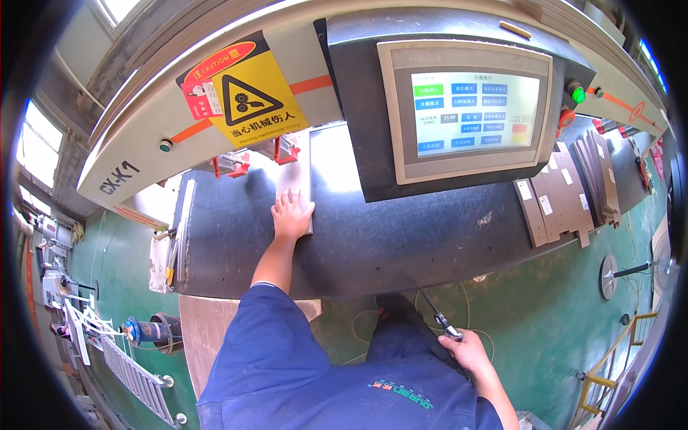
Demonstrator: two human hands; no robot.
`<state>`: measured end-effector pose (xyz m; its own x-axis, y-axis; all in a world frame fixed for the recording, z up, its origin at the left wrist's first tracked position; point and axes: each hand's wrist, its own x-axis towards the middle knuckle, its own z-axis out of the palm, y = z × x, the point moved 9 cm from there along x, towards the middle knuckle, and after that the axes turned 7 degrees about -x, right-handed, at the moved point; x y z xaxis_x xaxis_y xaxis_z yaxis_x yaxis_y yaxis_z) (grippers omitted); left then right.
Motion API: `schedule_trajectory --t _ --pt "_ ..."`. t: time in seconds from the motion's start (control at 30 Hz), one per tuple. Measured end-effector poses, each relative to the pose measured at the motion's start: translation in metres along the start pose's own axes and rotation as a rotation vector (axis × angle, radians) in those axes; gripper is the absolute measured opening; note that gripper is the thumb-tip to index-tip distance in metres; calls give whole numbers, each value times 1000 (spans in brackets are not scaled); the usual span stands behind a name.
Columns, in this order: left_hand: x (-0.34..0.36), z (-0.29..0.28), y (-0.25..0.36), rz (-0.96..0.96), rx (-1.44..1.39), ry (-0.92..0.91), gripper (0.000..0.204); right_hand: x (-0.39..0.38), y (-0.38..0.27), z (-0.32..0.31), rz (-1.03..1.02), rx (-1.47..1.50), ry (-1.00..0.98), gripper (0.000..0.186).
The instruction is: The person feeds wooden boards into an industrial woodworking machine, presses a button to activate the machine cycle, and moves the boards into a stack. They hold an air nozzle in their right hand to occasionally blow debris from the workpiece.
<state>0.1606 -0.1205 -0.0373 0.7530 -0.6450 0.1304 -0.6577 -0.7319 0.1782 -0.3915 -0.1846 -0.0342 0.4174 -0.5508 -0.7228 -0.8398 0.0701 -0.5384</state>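
Note:
My left hand (292, 215) lies with its fingers stretched out on the near end of a narrow pale board (292, 178). The board rests on a dark machine table (351, 244) and runs away from me, under the machine's beam. At my right side, my right hand (466, 350) is wrapped round an air blow gun (448, 329). Its long thin nozzle points up and left toward the table's front edge, and its handle is partly hidden by my fingers.
Above the table hangs a control panel with a lit touchscreen (473, 115). Red clamps (287, 152) sit under the beam, beside a yellow warning sign (254, 97). Brown panels (555, 197) lie at the right. A coiled hose (467, 304) is on the green floor.

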Motion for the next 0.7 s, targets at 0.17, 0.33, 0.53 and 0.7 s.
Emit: schedule_trajectory --t 0.17,0.33,0.53,0.7 --pt "-13 -4 6 -18 27 4 73 1 10 -8 6 16 25 30" --pt "-48 7 27 -231 68 -34 77 3 -1 -9 -94 76 82 25" --pt "-55 16 59 -784 -337 -250 75 2 -20 5 -138 -27 -1 35" --pt "-1 -13 64 -151 -414 -274 72 -5 -25 2 -165 -76 -2 39"
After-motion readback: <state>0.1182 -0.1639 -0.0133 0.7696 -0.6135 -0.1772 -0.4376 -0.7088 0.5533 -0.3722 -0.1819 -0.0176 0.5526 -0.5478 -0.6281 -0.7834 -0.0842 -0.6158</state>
